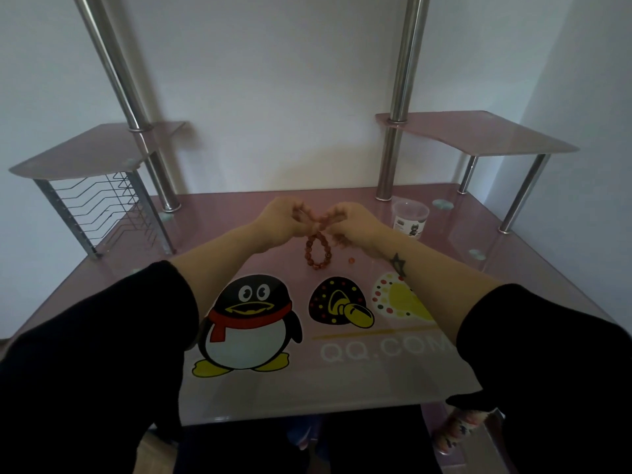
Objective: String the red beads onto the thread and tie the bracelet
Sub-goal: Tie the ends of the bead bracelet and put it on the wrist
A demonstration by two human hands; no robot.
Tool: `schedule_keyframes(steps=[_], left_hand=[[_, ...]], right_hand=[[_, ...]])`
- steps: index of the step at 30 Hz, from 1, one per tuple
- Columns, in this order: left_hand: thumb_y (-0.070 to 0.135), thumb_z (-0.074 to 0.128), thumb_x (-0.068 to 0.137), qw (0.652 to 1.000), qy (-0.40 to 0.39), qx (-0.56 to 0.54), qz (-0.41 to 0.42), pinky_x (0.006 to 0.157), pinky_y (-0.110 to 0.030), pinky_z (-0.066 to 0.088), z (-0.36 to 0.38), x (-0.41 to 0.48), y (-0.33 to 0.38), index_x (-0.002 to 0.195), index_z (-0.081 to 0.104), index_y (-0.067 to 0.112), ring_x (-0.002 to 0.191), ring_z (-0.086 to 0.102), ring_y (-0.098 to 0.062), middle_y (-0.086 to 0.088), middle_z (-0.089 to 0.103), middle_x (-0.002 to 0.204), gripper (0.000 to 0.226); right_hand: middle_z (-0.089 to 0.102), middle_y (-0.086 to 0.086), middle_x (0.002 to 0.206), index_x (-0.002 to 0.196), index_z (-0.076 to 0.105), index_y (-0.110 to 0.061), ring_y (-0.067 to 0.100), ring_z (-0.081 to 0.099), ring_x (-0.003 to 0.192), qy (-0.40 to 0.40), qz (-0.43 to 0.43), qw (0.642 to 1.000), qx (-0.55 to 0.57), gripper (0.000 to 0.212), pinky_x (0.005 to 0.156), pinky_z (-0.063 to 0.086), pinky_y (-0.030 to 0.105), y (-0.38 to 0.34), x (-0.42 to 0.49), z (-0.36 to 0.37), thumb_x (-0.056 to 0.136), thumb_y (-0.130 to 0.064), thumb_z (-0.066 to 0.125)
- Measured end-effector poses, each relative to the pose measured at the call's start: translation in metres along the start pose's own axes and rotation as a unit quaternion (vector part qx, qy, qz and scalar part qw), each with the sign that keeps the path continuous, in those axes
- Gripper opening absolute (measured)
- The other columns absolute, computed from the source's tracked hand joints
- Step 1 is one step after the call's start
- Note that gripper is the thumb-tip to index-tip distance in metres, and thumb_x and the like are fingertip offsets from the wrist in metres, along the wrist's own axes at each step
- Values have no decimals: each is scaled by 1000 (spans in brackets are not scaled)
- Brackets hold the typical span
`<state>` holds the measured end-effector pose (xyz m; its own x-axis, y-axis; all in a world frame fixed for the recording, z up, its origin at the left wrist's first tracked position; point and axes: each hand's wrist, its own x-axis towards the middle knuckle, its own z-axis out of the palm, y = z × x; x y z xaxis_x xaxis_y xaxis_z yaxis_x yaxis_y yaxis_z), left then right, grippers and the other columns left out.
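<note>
Bracelet [316, 251], long axis near-far, loop toward the person, ends pinched by left hand [277, 218], right hand [355, 223]

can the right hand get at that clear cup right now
Probably yes: the cup stands just beside the right hand, nothing between, though its fingers pinch the bead strand.

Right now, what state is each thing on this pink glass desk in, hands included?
Strand of red beads: held between both hands, loop hanging down.
Left hand: grips one strand end.
Right hand: grips the other end.
Loose red bead: lying unstrung on the desk.
Clear plastic tub: upright, no lid seen.
</note>
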<state>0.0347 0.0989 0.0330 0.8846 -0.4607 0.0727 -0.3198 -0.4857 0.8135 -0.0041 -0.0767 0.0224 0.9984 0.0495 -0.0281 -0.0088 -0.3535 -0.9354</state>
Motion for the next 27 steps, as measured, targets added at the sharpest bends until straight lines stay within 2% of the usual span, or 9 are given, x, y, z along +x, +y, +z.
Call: schedule_keyframes(steps=[4,8,11,14,16,21,24,27], left_hand=[[10,71,80,997,27,41,56,67,-28,58,2,-2,1,89,67,12,70,69,-17,-6,72,79,10],[16,70,82,988,81,94,97,63,-31,60,7,-4,1,88,66,19,65,69,-16,-1,71,81,7],[23,69,83,977,113,130,123,63,-30,59,10,-5,-1,92,66,20,64,66,-8,5,70,84,10],[24,68,83,970,144,142,135,66,-27,56,15,-5,-3,95,67,23,61,59,5,9,71,85,11],[23,69,83,968,156,142,137,67,-25,54,18,-5,-4,96,68,23,60,56,9,9,72,88,13],[20,69,84,972,152,123,132,65,-27,57,17,-7,-6,98,69,22,60,65,1,9,73,86,15],[19,69,84,974,148,110,131,63,-27,59,17,-7,-8,99,69,22,59,67,-2,9,73,83,15],[20,69,84,975,147,107,129,63,-27,58,16,-7,-9,100,70,22,60,67,-3,10,73,82,16]], right_hand=[[66,16,91,106,60,-2,18,60,59,-43,6,999,15,21,57,49,30,-5,0,4,89,8,55],[66,13,78,111,63,8,17,61,59,-44,14,998,49,23,59,56,25,-4,1,6,88,5,60],[66,10,72,110,64,8,14,62,55,-50,24,994,91,22,57,56,22,-3,0,5,89,6,59],[66,13,79,112,63,7,13,62,56,-44,38,992,116,23,57,56,22,-3,1,4,91,6,54],[64,14,80,112,63,7,13,63,54,-41,52,990,128,22,56,56,22,-2,2,5,92,6,53],[65,14,80,109,63,9,14,63,58,-41,69,987,142,20,57,56,22,2,4,6,91,1,58],[65,15,78,98,66,5,17,62,63,-44,74,984,153,11,60,56,23,3,4,6,90,-2,61],[65,15,75,93,65,2,18,64,60,-41,78,985,150,6,58,57,25,2,4,7,91,-3,61]])
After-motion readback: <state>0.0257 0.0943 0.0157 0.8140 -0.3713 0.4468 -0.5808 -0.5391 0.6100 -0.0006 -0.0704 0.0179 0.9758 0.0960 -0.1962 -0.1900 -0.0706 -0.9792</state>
